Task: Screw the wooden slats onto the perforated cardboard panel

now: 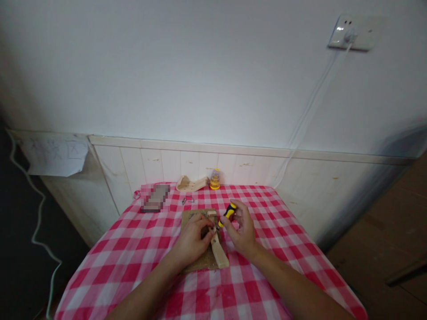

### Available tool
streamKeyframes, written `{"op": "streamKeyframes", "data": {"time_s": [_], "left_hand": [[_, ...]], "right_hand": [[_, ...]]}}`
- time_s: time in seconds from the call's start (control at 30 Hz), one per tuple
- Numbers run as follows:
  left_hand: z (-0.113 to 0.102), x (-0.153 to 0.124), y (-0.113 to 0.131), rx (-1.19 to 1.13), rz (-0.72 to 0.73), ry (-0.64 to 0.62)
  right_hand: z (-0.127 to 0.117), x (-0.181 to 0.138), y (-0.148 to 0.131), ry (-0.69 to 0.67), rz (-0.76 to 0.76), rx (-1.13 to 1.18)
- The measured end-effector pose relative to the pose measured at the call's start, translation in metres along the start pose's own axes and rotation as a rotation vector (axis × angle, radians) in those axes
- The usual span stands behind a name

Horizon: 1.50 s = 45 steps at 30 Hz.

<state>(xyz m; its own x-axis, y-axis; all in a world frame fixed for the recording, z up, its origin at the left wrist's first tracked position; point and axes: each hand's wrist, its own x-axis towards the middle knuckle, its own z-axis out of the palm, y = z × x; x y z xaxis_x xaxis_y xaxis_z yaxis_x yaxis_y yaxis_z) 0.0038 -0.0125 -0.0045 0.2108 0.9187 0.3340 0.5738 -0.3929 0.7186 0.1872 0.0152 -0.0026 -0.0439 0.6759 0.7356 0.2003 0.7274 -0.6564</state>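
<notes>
My right hand [240, 227] is closed around a short screwdriver with a yellow and black handle [227, 214], its tip pointing down-left at a pale wooden piece [219, 252]. That wooden piece lies on a brown board [193, 218] on the red and white checked tablecloth [133, 249]. My left hand [192, 238] rests on the board with its fingers pinched at the upper end of the wooden piece, right by the screwdriver tip. What the fingertips pinch is too small to make out.
At the table's back edge lie a curved wooden part [191, 183] and a small yellow bottle [215, 179]. A blurred dark object [155, 198] sits back left, with small metal pieces [187, 200] beside it. A white cable [310, 106] hangs from a wall socket [353, 33].
</notes>
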Motion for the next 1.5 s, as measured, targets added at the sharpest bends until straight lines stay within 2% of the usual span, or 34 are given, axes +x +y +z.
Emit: {"op": "streamKeyframes", "data": {"time_s": [0.23, 0.6, 1.0, 1.5], "left_hand": [[-0.0006, 0.0005, -0.0011, 0.013, 0.008, -0.002], [-0.0011, 0.0006, -0.0006, 0.020, 0.001, -0.005], [-0.0018, 0.0003, -0.0012, 0.006, 0.029, -0.013], [-0.0025, -0.0007, 0.0009, 0.035, 0.021, -0.023]], "right_hand": [[-0.0017, -0.0040, -0.0066, -0.074, -0.066, -0.011], [-0.0016, -0.0064, -0.0040, -0.092, -0.092, -0.040], [-0.0053, -0.0045, -0.0075, -0.209, -0.091, 0.008], [0.0009, -0.0044, -0.0096, -0.120, -0.010, 0.035]]}}
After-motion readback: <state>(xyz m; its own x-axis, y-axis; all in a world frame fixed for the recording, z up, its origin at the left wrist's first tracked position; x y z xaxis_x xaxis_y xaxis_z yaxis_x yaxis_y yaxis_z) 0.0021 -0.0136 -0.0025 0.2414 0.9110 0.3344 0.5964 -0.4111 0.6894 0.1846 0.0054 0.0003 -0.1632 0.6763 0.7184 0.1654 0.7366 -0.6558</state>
